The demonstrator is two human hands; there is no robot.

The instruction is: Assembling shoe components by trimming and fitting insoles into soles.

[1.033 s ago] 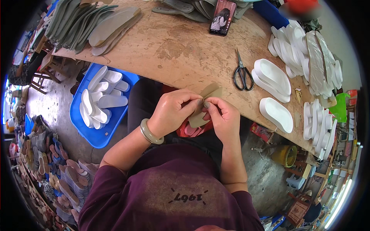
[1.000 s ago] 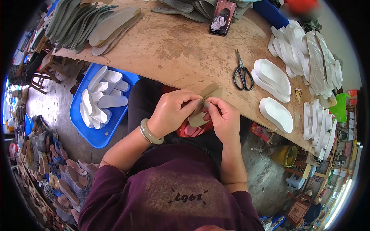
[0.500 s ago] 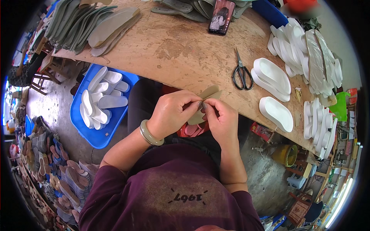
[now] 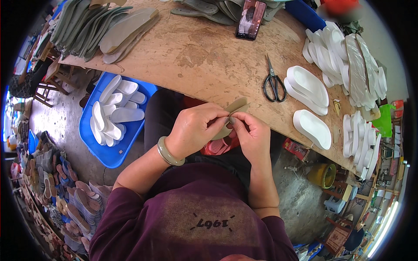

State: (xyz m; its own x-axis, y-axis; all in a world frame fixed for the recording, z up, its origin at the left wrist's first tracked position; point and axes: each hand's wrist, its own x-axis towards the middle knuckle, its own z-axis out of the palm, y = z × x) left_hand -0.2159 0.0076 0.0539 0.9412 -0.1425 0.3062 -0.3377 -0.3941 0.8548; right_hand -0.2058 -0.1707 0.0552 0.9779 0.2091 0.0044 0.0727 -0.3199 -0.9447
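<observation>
Over my lap, at the table's front edge, a thin olive-tan insole (image 4: 237, 105) is pinched between both hands and bends where the fingers meet. My left hand (image 4: 193, 126), with a pale bangle on its wrist, grips it between thumb and forefinger. Opposite, my right hand (image 4: 251, 135) pinches it the same way, fingertips nearly touching the left ones. The fingers hide the insole's middle. Below them, pink pieces in a red wrapping (image 4: 219, 147) show on my lap. Black-handled scissors (image 4: 274, 86) lie on the table to the right, near white shoe soles (image 4: 306, 87).
A blue tray (image 4: 111, 162) of white soles stands at the left. Grey-green insoles (image 4: 85, 28) are stacked on the wooden table (image 4: 191, 52) at far left. A phone (image 4: 251, 19) leans at the back. More white soles (image 4: 324, 50) crowd the right side, with another single sole (image 4: 312, 129) nearer.
The insole has turned slightly between my fingers, its upper end fanning a little wider. Both hands have shifted only slightly, and the phone's picture differs.
</observation>
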